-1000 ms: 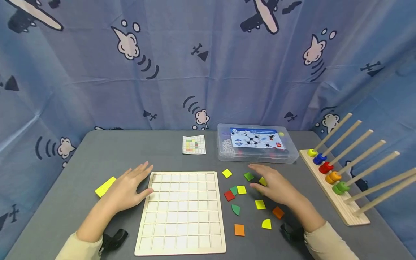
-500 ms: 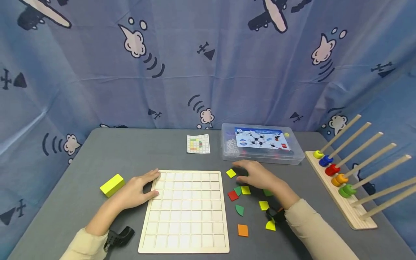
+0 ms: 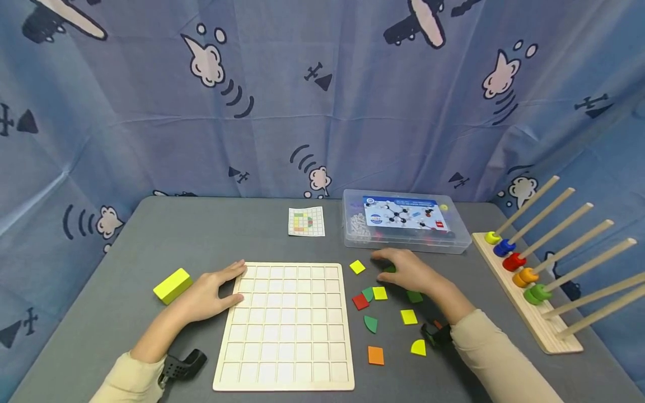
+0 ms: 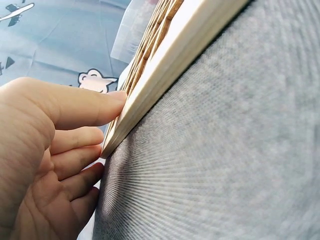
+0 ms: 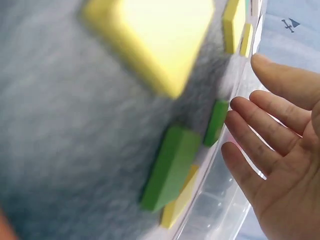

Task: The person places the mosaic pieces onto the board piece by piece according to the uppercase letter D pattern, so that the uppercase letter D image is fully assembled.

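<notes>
A pale wooden grid board (image 3: 287,324) lies before me. My left hand (image 3: 206,296) rests at its upper left edge, thumb and fingers loosely extended; the left wrist view has the thumb (image 4: 112,104) right at the board's rim. To the right of the board my right hand (image 3: 413,273) hovers low over a green square tile (image 3: 390,269), partly hidden below it. In the right wrist view its fingers are spread apart with nothing between them, fingertips close to a green tile (image 5: 216,122). Another green tile (image 3: 415,296) lies under the right wrist.
Loose tiles lie right of the board: yellow squares (image 3: 409,317), a red one (image 3: 360,301), an orange one (image 3: 375,355), quarter-rounds (image 3: 370,323). A yellow block (image 3: 173,285) is at left. Behind are a pattern card (image 3: 306,221) and clear plastic box (image 3: 403,240); a peg rack (image 3: 524,291) stands right.
My right hand moved left toward the yellow square near the board, then slightly back right over the green tile. The left hand has come onto the board's edge, uncovering more of the yellow block.
</notes>
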{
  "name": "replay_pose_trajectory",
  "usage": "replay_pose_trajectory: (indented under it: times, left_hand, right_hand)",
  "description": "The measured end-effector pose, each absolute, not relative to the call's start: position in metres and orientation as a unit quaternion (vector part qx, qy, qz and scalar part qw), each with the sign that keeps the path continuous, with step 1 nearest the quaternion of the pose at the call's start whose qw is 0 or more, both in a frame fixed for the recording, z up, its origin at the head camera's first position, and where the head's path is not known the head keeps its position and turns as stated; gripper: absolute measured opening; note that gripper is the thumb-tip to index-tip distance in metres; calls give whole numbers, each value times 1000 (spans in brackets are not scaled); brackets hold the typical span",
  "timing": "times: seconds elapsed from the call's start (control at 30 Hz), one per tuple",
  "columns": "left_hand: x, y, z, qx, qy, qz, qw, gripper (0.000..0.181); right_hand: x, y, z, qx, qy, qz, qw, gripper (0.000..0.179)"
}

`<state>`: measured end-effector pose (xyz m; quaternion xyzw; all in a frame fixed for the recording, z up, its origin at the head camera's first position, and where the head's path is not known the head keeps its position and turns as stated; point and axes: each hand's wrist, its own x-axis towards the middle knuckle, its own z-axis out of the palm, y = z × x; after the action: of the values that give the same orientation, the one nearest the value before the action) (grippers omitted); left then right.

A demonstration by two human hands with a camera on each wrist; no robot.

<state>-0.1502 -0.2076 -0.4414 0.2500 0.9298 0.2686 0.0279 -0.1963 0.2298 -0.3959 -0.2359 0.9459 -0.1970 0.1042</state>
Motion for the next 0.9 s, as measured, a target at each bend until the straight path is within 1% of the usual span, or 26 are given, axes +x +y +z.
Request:
replay_pose_trajectory:
  times: [0.27, 0.5, 0.9]
  left_hand:
    - [-150, -208, -443, 248, 930, 271, 28, 61]
    - [-150, -209, -444, 247, 930, 269, 27, 61]
    - [-152, -209, -445, 251, 928, 274, 28, 61]
  right_hand:
    - [-194, 243, -397, -225, 946, -203, 114, 48]
    - [-193, 255, -402, -224, 950, -191, 104, 45]
    - [-197, 260, -403, -236, 953, -173, 77, 26]
